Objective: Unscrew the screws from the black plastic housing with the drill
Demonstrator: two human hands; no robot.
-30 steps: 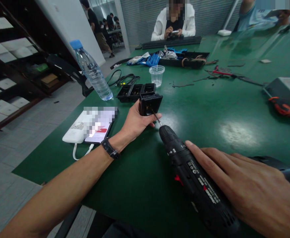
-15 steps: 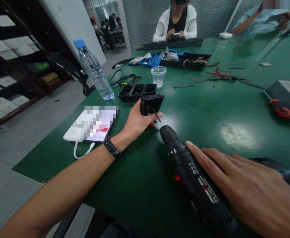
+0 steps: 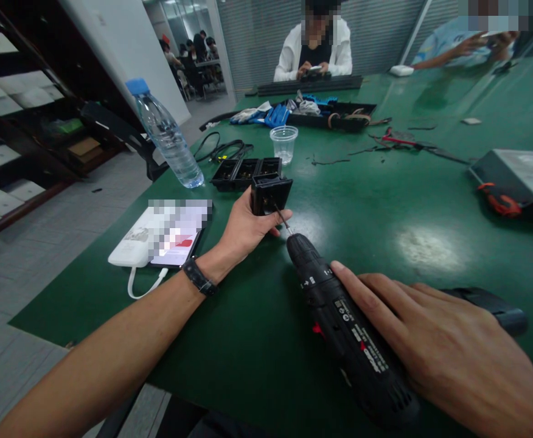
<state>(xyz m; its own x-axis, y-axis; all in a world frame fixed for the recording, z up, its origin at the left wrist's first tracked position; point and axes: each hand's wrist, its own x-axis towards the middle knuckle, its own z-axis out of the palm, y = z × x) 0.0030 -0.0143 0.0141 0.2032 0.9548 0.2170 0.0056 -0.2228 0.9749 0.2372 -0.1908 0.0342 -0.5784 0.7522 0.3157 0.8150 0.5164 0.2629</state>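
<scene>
My left hand [image 3: 248, 222] is closed round a small black plastic box [image 3: 270, 190], its open side turned towards the drill. Lying over on its side, a black cordless drill [image 3: 346, 322] is gripped by my right hand [image 3: 435, 331]; the index finger stretches along its body and the palm covers the handle. The battery end shows beyond my knuckles. From the chuck a thin bit [image 3: 281, 216] reaches into the box; its tip is too small to make out. Just behind my left hand sits a black three-compartment tray [image 3: 235, 176] with small brass-coloured pieces inside.
A clear water bottle [image 3: 168, 137], a plastic cup [image 3: 284, 146] and a coiled black cable [image 3: 225, 149] stand or lie behind the box. At left are a white power bank [image 3: 132, 237] and a phone [image 3: 182, 240]. Gloves [image 3: 273, 114] lie further back. Two people sit across the green table [image 3: 339, 201].
The whole view has shifted slightly, so everything appears a little further left. Both hands, the box and the drill keep the same pose to one another.
</scene>
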